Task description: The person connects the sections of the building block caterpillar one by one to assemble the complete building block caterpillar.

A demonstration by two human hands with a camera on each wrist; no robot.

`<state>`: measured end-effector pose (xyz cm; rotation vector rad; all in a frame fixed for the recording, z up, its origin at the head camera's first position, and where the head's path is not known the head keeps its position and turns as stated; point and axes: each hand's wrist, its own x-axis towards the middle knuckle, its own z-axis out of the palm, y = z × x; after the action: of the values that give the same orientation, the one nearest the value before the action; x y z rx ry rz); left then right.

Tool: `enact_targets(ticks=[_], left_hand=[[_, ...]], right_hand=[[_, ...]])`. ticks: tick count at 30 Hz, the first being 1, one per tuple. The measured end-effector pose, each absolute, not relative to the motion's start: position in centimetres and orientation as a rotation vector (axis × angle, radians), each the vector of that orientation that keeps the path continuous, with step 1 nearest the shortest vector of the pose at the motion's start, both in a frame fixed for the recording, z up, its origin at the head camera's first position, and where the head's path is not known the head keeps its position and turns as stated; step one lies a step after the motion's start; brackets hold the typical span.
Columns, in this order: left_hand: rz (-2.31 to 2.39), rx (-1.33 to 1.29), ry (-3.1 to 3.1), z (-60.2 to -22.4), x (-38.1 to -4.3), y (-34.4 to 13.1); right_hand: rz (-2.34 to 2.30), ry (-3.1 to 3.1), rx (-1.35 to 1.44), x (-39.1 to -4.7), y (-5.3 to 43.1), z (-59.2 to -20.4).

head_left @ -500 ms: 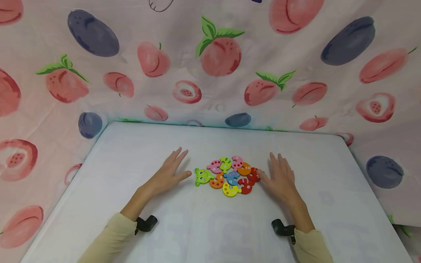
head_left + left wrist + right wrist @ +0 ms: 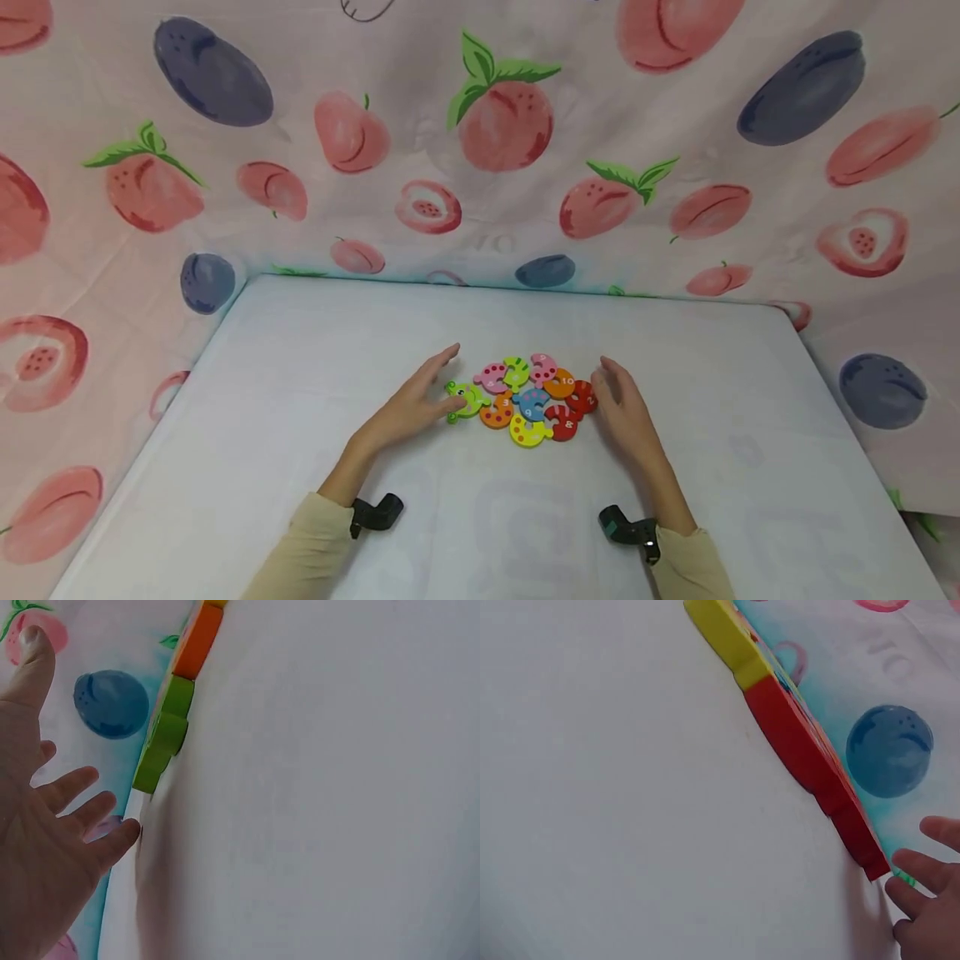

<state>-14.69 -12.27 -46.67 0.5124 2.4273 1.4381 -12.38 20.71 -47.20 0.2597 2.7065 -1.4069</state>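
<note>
Flat number pieces in a caterpillar puzzle lie clustered on the white table. At the cluster's left end is a green piece with a smiling face; a red piece marked 2 is at the right end. My left hand is beside the face piece, its fingers extended and its thumb overlapping that piece in the head view. Beside the red piece is my right hand, fingers loosely bent and holding nothing. The left wrist view shows the spread left hand near the green edge; contact is unclear.
Between the end pieces lie an orange piece marked 3, a blue piece, a yellow piece, and several others. Behind the white table hangs a fruit-patterned cloth. Each wrist wears a black camera.
Both hands have moved inward toward the pieces, the left to the right and the right slightly to the left. The right hand's fingers are more bent. The pieces keep their arrangement.
</note>
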Motion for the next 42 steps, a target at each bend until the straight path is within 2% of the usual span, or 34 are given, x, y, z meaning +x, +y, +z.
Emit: enact_targets(ticks=[6, 15, 32, 42], left_hand=[[1.506, 0.49, 2.421, -47.3, -14.5, -11.3], [1.344, 0.483, 2.508, -48.2, -14.0, -11.4], [1.204, 0.506, 2.579, -48.4, -13.5, -11.2], [1.227, 0.52, 2.582, -48.3, -13.6, -11.3]], right_hand=[[-1.453, 2.708, 0.314, -12.1, 20.2, -47.9], [-1.41, 2.711, 0.258, -11.6, 18.9, -48.8], [-1.232, 2.829, 0.238, -11.4, 18.7, -48.7], [-1.29, 2.895, 0.291, -11.5, 18.7, -48.9]])
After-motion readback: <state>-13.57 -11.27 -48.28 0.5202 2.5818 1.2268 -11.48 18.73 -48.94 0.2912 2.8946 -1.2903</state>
